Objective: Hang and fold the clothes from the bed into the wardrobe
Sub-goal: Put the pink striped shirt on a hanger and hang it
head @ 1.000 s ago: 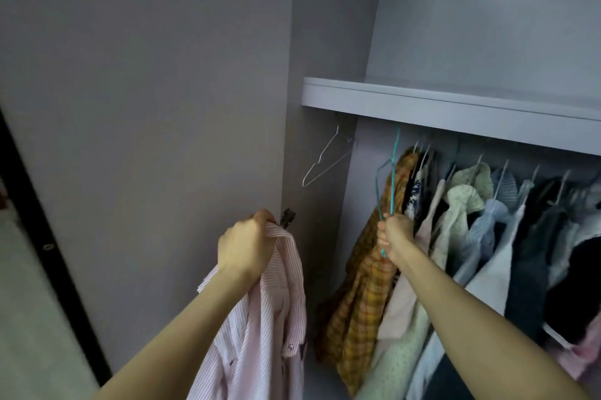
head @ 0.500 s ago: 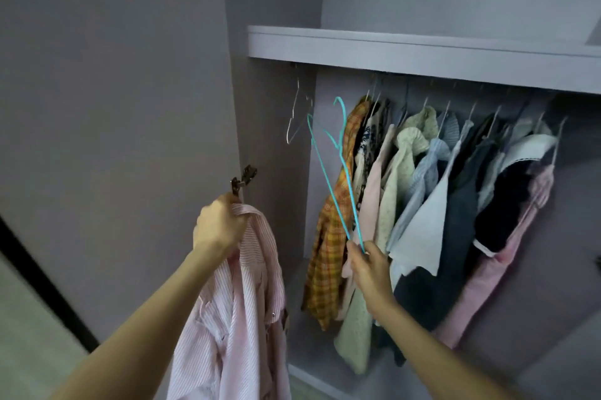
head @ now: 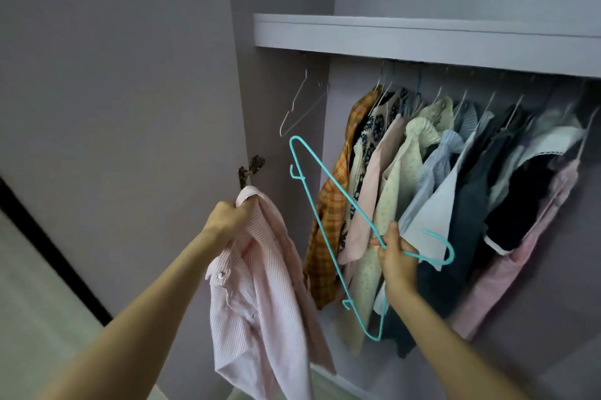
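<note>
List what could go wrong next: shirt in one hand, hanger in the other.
1. The left hand grips the pink shirt by one bunched spot near the collar; it may slip or twist while being threaded.
2. The right hand pinches the teal hanger near its neck, tilted sideways right in front of the hanging clothes; its hook could snag one.
3. The rail looks crowded; free space shows only by the empty hanger.

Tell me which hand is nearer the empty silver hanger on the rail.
Left. The left hand grips the pink shirt below the silver hanger; the right hand, holding the teal hanger, is lower and farther right.
</note>
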A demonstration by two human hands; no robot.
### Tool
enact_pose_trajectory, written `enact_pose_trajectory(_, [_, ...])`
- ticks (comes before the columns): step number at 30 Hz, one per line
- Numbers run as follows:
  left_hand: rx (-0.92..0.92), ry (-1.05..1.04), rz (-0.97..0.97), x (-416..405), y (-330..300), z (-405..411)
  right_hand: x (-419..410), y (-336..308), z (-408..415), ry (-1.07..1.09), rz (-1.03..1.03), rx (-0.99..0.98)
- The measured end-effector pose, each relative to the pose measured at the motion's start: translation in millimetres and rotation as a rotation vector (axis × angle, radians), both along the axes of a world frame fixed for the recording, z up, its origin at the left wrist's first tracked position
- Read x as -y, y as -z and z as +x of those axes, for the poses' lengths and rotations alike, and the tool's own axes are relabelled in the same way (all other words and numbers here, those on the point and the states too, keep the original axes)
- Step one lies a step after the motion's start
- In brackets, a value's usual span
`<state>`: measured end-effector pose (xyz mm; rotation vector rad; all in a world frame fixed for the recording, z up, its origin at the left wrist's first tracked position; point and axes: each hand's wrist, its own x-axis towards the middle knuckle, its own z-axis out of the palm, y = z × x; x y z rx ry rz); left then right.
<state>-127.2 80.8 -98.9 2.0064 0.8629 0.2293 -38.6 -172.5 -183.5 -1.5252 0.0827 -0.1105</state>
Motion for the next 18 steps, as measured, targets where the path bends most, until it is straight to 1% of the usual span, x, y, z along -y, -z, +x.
enact_pose_trajectory(2, [0.078, -0.050, -0.210, -4.7, -4.9, -2.6, 3.0, -6.1, 6.3, -0.091, 0.102, -0.136])
enact_pose_trajectory(3, [0.095, -0.050, -0.262, -6.8, -7.2, -4.2, 3.6, -7.9, 8.5, -0.159, 0.130, -0.177])
enact_pose_trajectory(4, [0.106, -0.043, -0.276, -9.7, -10.4, -5.6, 2.4, -8.1, 10.2, -0.229, 0.100, -0.187])
enact_pose_trajectory(5, [0.097, -0.028, -0.262, -10.7, -14.8, -8.0, 1.9, -7.4, 10.4, -0.287, 0.005, -0.162])
enact_pose_trajectory(7, [0.078, -0.001, -0.218, -15.1, -21.7, -10.3, 0.5, -5.1, 11.4, -0.363, -0.252, -0.076])
enact_pose_trajectory(9, [0.077, 0.059, -0.180, -16.5, -27.9, -11.3, 0.0, -0.6, 13.9, -0.360, -0.437, 0.000])
enact_pose_trajectory(11, [0.076, 0.161, -0.006, -14.3, -33.6, -11.6, -2.4, 0.2, 16.0, -0.336, -0.535, 0.040])
enact_pose_trajectory(13, [0.024, 0.259, 0.199, -12.0, -35.4, -9.5, -8.7, -5.3, 16.0, -0.321, -0.558, 0.074])
enact_pose_trajectory(14, [-0.017, 0.263, 0.305, -11.1, -35.4, -9.0, -12.3, -10.2, 16.0, -0.318, -0.545, 0.108])
enact_pose_trajectory(16, [-0.097, 0.173, 0.513, -14.0, -33.0, -10.4, -17.4, -23.1, 17.9, -0.310, -0.474, 0.176])
enact_pose_trajectory(18, [-0.184, 0.065, 0.678, -17.0, -29.3, -16.7, -19.0, -35.6, 18.6, -0.291, -0.469, 0.241])
